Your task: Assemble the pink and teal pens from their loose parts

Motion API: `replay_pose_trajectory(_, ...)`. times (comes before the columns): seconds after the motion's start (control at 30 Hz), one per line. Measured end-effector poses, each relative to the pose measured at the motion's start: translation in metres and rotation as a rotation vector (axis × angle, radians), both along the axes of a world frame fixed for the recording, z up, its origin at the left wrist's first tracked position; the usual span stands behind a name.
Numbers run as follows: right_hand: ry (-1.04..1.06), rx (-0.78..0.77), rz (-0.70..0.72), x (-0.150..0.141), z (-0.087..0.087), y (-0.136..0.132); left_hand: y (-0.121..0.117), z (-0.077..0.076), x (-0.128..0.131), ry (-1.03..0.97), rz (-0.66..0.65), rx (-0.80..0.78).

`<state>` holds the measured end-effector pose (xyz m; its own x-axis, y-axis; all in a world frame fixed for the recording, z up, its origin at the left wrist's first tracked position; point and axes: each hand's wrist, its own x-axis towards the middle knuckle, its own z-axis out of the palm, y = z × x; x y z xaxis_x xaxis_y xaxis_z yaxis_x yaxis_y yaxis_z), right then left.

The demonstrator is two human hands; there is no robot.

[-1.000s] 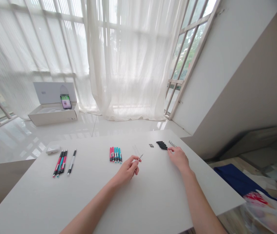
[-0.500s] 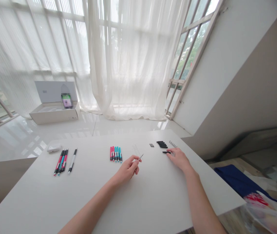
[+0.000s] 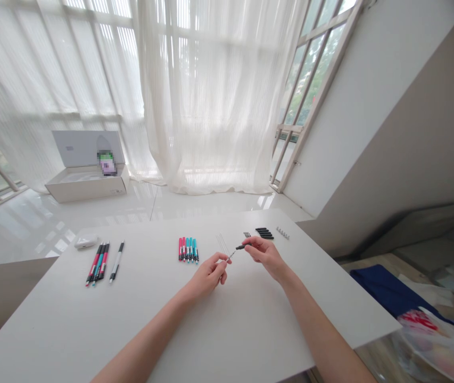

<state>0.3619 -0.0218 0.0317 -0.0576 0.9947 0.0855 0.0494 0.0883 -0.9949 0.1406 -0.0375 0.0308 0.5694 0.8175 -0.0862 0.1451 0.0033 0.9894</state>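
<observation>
**Tiny parts, tight pinches, little margin**

Far left, an open white cardboard box (image 3: 87, 183) on the glossy floor, beyond the white table (image 3: 250, 324). On the table, a white earbud case (image 3: 86, 242), then a bundle of black pens with red and teal bands (image 3: 98, 263), and just beside it a white-and-black pen (image 3: 117, 261). Next, a neat row of pink and teal pens (image 3: 187, 250), and past those, a fan of thin metal wires (image 3: 222, 243).

Mid-table, the left hand (image 3: 209, 275), thumb and forefinger pinching a slender metal tip (image 3: 231, 255), other fingers curled in. Just to its right, the right hand (image 3: 265, 254), thumb and forefinger pressed together on a short black barrel (image 3: 242, 247), other fingers loosely curved. Barrel and tip almost meeting, end to end, with a small gap between. Farther right, small dark parts (image 3: 247, 234), a row of black barrels (image 3: 264, 233) and a row of small metal pieces (image 3: 282, 233).

Main risks, by judgement: a slip from so slim a pinch, sending a round part rolling; a skewed approach bending the tip; a careless wrist scattering the nearby wires or small parts.
</observation>
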Motion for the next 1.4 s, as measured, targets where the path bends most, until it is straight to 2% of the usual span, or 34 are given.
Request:
replay_pose_trajectory(0.3,-0.069,-0.012,0.023,0.001,0.009,-0.005,-0.001,-0.001,-0.002,0.028,-0.017,0.037)
replay_pose_trajectory(0.5,-0.059,-0.047,0.111,0.003,0.009,-0.006,-0.002,0.0,-0.001,0.083,-0.041,0.071)
replay_pose_trajectory(0.63,-0.076,-0.046,0.104,0.002,0.009,-0.006,-0.002,0.001,-0.001,0.109,-0.05,0.093)
replay_pose_trajectory(1.03,-0.191,-0.057,0.257,-0.021,0.007,-0.009,-0.003,-0.004,-0.001,0.135,-0.042,0.146)
replay_pose_trajectory(1.23,-0.208,-0.036,0.221,-0.027,-0.003,-0.005,-0.004,-0.009,0.002,0.149,-0.015,0.201)
replay_pose_trajectory(1.4,-0.228,-0.006,0.192,-0.028,-0.005,-0.004,-0.004,-0.008,0.002,0.168,-0.051,0.236)
